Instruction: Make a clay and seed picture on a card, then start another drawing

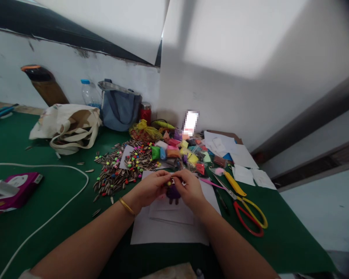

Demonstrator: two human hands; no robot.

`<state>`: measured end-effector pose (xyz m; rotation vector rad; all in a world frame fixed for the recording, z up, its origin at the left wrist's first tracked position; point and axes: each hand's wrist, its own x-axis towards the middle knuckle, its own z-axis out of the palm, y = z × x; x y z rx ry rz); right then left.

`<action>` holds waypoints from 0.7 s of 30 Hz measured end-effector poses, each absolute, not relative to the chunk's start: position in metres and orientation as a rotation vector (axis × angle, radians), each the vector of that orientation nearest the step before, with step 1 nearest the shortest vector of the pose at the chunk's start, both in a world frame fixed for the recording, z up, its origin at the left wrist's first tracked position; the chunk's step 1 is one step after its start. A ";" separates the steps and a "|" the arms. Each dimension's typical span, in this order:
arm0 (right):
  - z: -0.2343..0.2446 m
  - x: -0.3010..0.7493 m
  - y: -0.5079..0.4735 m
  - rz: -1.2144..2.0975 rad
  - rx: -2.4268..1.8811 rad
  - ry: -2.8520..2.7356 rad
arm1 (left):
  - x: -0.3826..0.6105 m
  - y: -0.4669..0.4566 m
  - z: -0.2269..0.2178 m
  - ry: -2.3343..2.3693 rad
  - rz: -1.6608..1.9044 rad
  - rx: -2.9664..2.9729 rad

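In the head view, both hands meet over a white sheet (168,235) near the middle of the green desk (293,232). Between them is the small purple figure (173,192), its two brown legs pointing toward the person; a small yellow bit (169,183) shows at its upper left.

The right hand (189,190) has its thumb and fingers bent closed on the figure's top and right side. The left hand (152,188) has thumb and forefinger drawn nearly together at its upper left (whether they grip it or only touch it, I cannot tell, as the fingertips hide the spot).

On the side toward the desk's right edge lie a pen (222,201), a yellow cutter (235,184) and scissors (248,215) with one red and one yellow handle loop. More white papers (244,155) lie by the back right corner. Beyond the hands, toward the back edge, colourful packets (173,153) are heaped. Left of the sheet spreads a pile of striped seeds (110,176), mixed with bright little balls. Along the back edge stand a blue bag (120,108) and a cream cloth bag (87,128). Farther left, a white cable (85,178) curves near a purple box (23,190).
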<state>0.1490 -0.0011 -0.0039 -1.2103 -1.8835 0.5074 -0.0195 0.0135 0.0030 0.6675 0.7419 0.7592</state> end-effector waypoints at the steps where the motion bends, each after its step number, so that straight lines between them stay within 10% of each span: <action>1: -0.005 0.149 -0.001 0.544 -1.218 -1.869 | -0.020 0.013 0.003 0.759 0.737 0.689; 21: -0.007 0.177 0.010 0.684 -1.425 -2.213 | -0.033 0.040 -0.018 1.108 0.910 1.178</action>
